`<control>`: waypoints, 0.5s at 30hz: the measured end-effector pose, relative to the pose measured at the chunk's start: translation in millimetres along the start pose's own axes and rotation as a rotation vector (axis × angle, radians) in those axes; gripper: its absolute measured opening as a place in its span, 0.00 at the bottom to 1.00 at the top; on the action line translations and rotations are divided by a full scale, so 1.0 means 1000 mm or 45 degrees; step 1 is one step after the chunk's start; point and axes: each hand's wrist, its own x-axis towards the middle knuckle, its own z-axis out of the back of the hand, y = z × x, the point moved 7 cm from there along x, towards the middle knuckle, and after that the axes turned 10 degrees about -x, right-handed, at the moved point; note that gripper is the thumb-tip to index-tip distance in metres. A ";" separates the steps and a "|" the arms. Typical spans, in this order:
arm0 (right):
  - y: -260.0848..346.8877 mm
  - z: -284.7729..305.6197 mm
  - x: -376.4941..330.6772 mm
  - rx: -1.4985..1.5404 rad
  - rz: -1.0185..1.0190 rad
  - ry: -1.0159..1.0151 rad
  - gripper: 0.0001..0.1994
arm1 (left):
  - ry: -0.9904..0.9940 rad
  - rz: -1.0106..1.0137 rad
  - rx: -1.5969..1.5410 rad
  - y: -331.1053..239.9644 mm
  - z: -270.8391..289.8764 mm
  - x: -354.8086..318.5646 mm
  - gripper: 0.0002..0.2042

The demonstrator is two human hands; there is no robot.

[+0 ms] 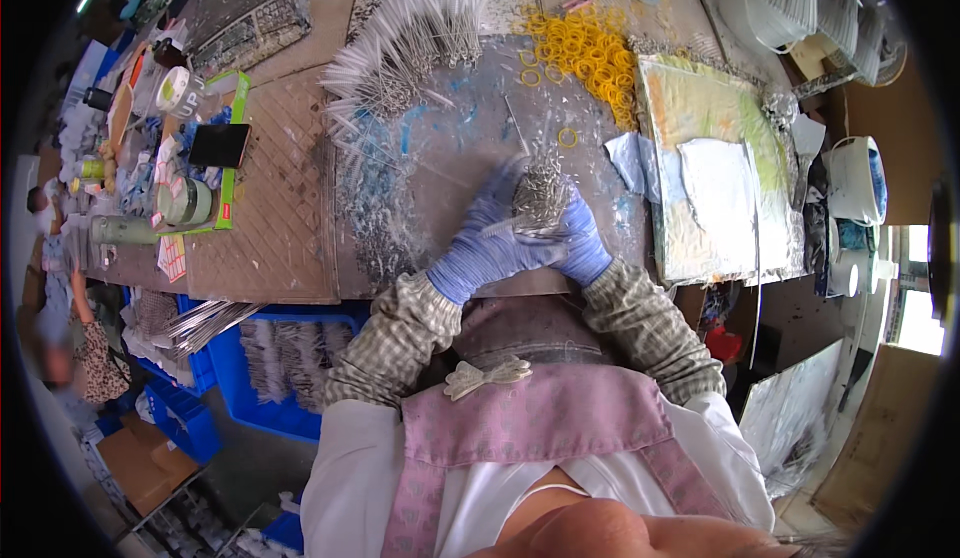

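Both my hands, in blue gloves, are closed around an upright bundle of thin wire-stemmed brushes (540, 198) near the table's front edge. My left hand (478, 243) wraps its left side and front; my right hand (582, 236) grips the right side. Metal wire ends show at the bundle's top, while its lower part is hidden by my gloves. One loose brush (517, 124) lies just beyond the bundle, and a single yellow ring band (568, 138) is right of it. Farther off, a fanned pile of similar brushes (410, 43) lies left of a heap of yellow bands (595, 63).
A paint-stained board (780, 208) with a white cloth (718, 188) lies on the right. Left are a black flat device (220, 145), a green-edged tray (235, 113) and jars. Below the table's left side, a blue bin (235, 393) holds more brushes. A white bucket (850, 173) stands far right.
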 end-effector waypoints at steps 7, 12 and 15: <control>0.054 -0.048 -0.018 -1.386 0.626 0.087 0.32 | -0.197 -0.001 -0.365 -0.009 0.026 0.016 0.42; 0.063 -0.016 -0.032 0.047 0.290 -0.134 0.24 | -0.254 0.348 -0.910 0.012 0.032 0.010 0.30; 0.094 -0.027 -0.036 -0.404 0.435 -0.330 0.07 | -0.304 0.050 -0.592 -0.012 0.036 0.014 0.22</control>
